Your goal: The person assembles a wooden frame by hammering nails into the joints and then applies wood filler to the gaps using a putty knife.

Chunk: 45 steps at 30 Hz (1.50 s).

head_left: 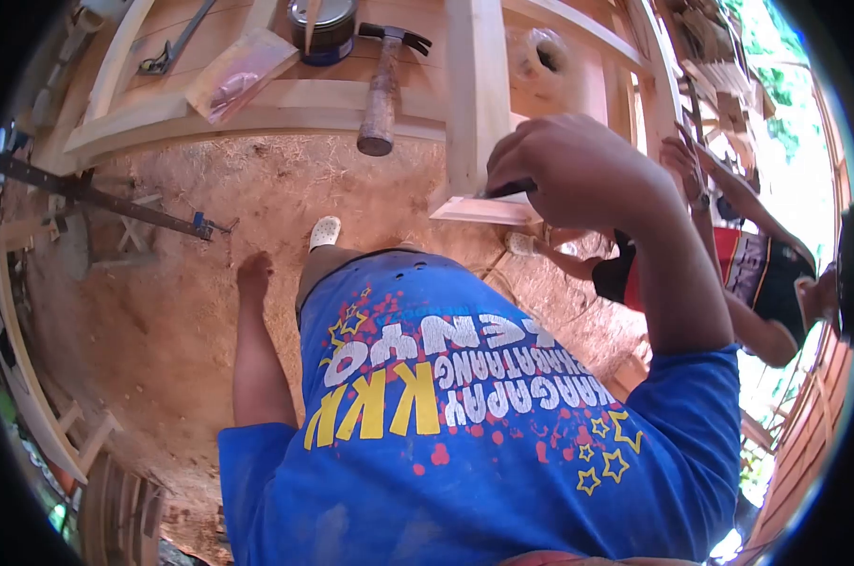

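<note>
My right hand [568, 170] is closed around a small dark object [512, 187], mostly hidden by the fingers, so its kind does not show. It is right beside the lower end of a pale wooden post [476, 104], where a flat wooden piece [483, 209] juts out. Away from the wood, my left hand [254, 272] hangs over the dirt floor. Its fingers are loosely bent and nothing shows in them. A claw hammer [381, 94] with a worn wooden handle lies across the frame's rail [295, 106], left of the post.
Near the hammer are an open can [328, 33] with a stick in it and a plastic packet [241, 75]. A long metal bar clamp [106, 198] extends over the floor at left. At right, another person [729, 264] is close to the frame. Wooden frames [31, 377] stand at far left.
</note>
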{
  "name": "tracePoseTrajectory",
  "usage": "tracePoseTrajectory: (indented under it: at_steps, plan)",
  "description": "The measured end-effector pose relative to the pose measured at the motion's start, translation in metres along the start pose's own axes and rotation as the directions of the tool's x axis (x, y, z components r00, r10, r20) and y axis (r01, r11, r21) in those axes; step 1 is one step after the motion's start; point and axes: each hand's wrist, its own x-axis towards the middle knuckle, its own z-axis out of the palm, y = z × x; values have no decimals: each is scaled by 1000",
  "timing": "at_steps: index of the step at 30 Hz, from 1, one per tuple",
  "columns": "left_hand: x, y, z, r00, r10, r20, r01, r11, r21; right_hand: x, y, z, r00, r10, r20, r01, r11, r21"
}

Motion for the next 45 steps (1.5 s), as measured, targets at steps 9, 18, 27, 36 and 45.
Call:
tracePoseTrajectory:
  at_steps: [9, 18, 27, 36, 45]
  plan:
    - [-40, -40, 31, 960, 34, 277, -169, 861, 480, -32, 0, -2, 988, 156, 24, -157, 985, 64]
    - [-81, 280, 13, 606, 752, -259, -646, 655, 392, -163, 7, 129, 632, 528, -567, 250, 554, 794]
    - [-188, 506, 204, 145, 752, 643, -978, 206, -19, -165, -62, 277, 365, 884, -291, 899, -254, 358]
    - [-237, 458, 360, -188, 356, 915, -906, -422, -22, -276, -65, 333, 158, 969, -190, 968, -114, 222]
    - [-260, 467, 355, -67, 380, 922, -958, -282, 47, -305, -24, 318, 98, 961, -260, 940, -4, 341]
